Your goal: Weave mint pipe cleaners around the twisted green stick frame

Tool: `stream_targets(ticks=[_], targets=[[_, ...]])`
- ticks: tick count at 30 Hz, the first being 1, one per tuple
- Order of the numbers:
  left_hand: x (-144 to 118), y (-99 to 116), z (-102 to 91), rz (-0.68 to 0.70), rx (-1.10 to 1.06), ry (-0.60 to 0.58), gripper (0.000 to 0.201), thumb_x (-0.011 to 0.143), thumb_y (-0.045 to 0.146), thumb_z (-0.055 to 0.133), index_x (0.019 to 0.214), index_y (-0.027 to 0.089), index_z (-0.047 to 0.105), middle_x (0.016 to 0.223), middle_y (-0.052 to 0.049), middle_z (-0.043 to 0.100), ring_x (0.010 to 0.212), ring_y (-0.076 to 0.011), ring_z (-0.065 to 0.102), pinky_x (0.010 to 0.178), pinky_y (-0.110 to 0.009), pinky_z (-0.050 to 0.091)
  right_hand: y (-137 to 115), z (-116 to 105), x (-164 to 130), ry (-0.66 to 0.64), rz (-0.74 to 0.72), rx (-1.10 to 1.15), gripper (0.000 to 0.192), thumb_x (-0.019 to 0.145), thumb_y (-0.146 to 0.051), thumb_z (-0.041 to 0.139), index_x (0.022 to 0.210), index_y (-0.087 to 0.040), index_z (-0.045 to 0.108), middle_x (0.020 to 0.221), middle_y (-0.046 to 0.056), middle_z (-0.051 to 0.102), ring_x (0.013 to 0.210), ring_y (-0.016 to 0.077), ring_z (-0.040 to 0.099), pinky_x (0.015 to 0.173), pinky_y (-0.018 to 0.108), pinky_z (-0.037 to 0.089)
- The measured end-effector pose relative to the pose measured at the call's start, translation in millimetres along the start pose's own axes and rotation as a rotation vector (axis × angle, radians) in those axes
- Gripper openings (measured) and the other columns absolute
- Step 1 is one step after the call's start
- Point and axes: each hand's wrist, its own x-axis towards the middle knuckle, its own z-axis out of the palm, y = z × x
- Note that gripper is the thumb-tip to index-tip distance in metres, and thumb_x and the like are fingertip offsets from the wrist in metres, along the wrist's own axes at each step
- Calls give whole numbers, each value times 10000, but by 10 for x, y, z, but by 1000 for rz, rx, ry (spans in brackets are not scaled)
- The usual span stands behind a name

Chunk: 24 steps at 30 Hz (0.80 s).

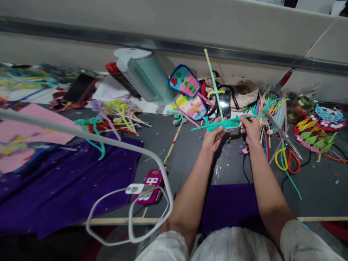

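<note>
Teal pipe-cleaner bundle point(231, 123) was up between both hands, just above the dark tabletop point(320, 192), and that was where the action sat. Nearest of all, pale sleeves framed the bottom edge, with a purple cloth point(231, 203) spread between the forearms. Out left, a white cable point(136, 148) looped right across the foreground, its curl passing over a magenta box point(157, 180), and a larger purple cloth point(67, 188) lay in folds beside that. Over on the right, scissors point(294, 171) rested with one yellow and one red handle, near some clear strips.

Now the grip! The left hand point(215, 135) was pinched around the bundle near its middle, thumb and fingers together, while the right hand point(251, 130) had its fingertips closed on the other end. Small purple rings point(229, 146) were scattered beneath. And what a stem point(213, 78): pale green, yellow at its tip, rising tall from the bundle with a yellow crosspiece part-way along!

Farther back, two colourful fan-shaped panels point(187, 81) overlapped, left of a beige bag point(250, 90). A thick heap of pipe cleaners point(274, 105) crowded the right, short of a glass jar point(301, 108). A pale teal pitcher point(152, 76) stood tilted in view, and behind everything ran the wall point(81, 36).
</note>
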Motion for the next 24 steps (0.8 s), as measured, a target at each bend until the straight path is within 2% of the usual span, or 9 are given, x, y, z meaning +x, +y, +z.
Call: stream_targets(ticks=[3, 5, 9, 14, 16, 21, 24], targets=[[8, -9, 8, 21, -19, 2, 760, 763, -28, 717, 1446, 270, 564, 1315, -77, 717, 949, -152, 759, 834, -218, 612, 2, 3, 6, -20, 14, 26, 303, 566, -385, 783, 747, -175, 660, 654, -17, 686, 501, 70, 476, 414, 187, 251], [12, -7, 7, 27, -26, 7, 762, 762, -26, 715, 1447, 271, 562, 1320, -80, 714, 961, -152, 758, 849, -221, 611, 9, 5, 7, -40, 28, 21, 295, 560, -384, 773, 729, -170, 660, 676, 0, 704, 506, 71, 481, 418, 186, 256], [10, 12, -8, 18, -22, 19, 746, 768, -13, 715, 1444, 266, 567, 1308, -83, 720, 944, -142, 757, 850, -213, 610, 36, 5, 11, -29, 18, -14, 293, 568, -402, 778, 712, -170, 671, 610, -27, 648, 481, 66, 431, 420, 204, 244], [-5, 20, -9, 25, -19, -7, 725, 784, -7, 705, 1440, 271, 570, 1300, -76, 724, 944, -139, 755, 833, -209, 613, 54, 1, 16, -39, -12, -42, 284, 585, -406, 811, 695, -181, 678, 474, -85, 493, 430, 57, 322, 413, 223, 217], [-7, 18, -5, 20, -15, -9, 727, 784, -7, 706, 1443, 268, 570, 1302, -78, 723, 943, -141, 754, 838, -213, 613, 51, -2, 17, -54, -9, -41, 285, 583, -401, 820, 701, -179, 684, 464, -90, 484, 423, 55, 317, 403, 217, 221], [-2, 18, 7, 16, -29, 11, 707, 795, -25, 679, 1440, 245, 574, 1278, -88, 734, 901, -132, 754, 781, -190, 610, 49, -46, 53, 21, -1, 40, 295, 602, -394, 807, 693, -188, 616, 637, -33, 666, 477, 54, 449, 393, 172, 271], [-7, 25, 19, 17, -25, 12, 706, 797, -30, 677, 1433, 261, 581, 1291, -76, 729, 902, -129, 753, 780, -189, 610, 56, -79, 78, 54, -9, 79, 286, 625, -391, 786, 667, -184, 594, 641, -33, 662, 460, 37, 437, 384, 160, 272]])
